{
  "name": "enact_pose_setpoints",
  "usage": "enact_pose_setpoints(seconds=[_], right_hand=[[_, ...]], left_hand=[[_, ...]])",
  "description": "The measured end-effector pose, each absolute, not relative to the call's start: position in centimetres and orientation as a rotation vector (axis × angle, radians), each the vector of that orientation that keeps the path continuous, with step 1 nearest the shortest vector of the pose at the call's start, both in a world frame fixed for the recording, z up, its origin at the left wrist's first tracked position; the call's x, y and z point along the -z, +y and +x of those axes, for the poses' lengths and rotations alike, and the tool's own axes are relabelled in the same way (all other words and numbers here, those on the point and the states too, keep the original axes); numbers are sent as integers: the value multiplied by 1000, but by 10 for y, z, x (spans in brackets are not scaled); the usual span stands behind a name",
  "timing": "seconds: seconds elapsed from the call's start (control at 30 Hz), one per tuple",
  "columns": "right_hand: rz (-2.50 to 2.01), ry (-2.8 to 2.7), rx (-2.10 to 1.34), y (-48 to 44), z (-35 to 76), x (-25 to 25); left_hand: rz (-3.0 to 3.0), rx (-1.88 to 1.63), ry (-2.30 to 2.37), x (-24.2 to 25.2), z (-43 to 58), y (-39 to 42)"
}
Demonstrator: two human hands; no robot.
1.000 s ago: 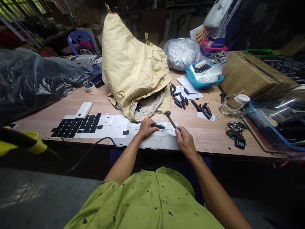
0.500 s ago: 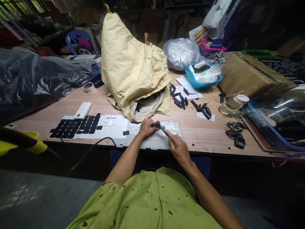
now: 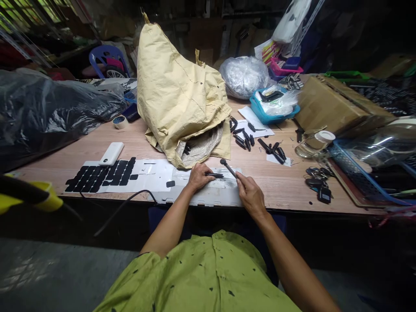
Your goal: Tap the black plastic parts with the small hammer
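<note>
My left hand [image 3: 198, 177] is closed on one end of a slim black piece [image 3: 217, 175], keeping it low over a whitish sheet wrapped in clear plastic [image 3: 208, 195] at the table's front edge. The piece is too small to name more exactly. To its right, my right hand [image 3: 251, 196] grips the handle of a small hammer [image 3: 229, 168] with a dark, rounded head. That head is raised above the black piece, apart from it. Just beyond my left hand lies the open mouth of a big yellow sack [image 3: 182, 91], with some black parts inside.
Left of my hands are black stickers [image 3: 91, 177] on white paper and a white power bank [image 3: 111, 154]. Black pocketknife-like parts [image 3: 245, 139], a blue basket [image 3: 276, 115], a jar [image 3: 312, 145] and keys [image 3: 318, 182] stand right. A black cable [image 3: 120, 208] hangs at the front edge.
The hammer has moved up and to the right, off the black piece, together with my right hand. My left hand stays almost where it was, and the black piece now shows more fully.
</note>
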State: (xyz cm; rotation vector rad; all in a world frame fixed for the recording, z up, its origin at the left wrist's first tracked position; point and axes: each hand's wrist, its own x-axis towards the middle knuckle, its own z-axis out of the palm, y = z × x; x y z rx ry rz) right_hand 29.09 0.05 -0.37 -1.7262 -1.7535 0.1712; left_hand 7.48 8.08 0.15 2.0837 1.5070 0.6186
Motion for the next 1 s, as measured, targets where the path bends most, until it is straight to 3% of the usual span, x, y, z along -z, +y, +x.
enact_pose_setpoints(seconds=[0.3, 0.57, 0.7, 0.87, 1.0], right_hand=[[-1877, -1879, 175, 52, 318, 19], [-1917, -1889, 216, 52, 313, 20], [-1923, -1898, 249, 52, 312, 21], [-1923, -1911, 282, 52, 312, 23], [-1924, -1898, 288, 52, 310, 23]], left_hand=[[2086, -608, 1495, -4, 69, 79], [2228, -656, 1281, -8, 68, 42], [2539, -738, 944, 17, 68, -25], [2781, -968, 922, 73, 53, -82], [2527, -496, 1100, 102, 46, -84]])
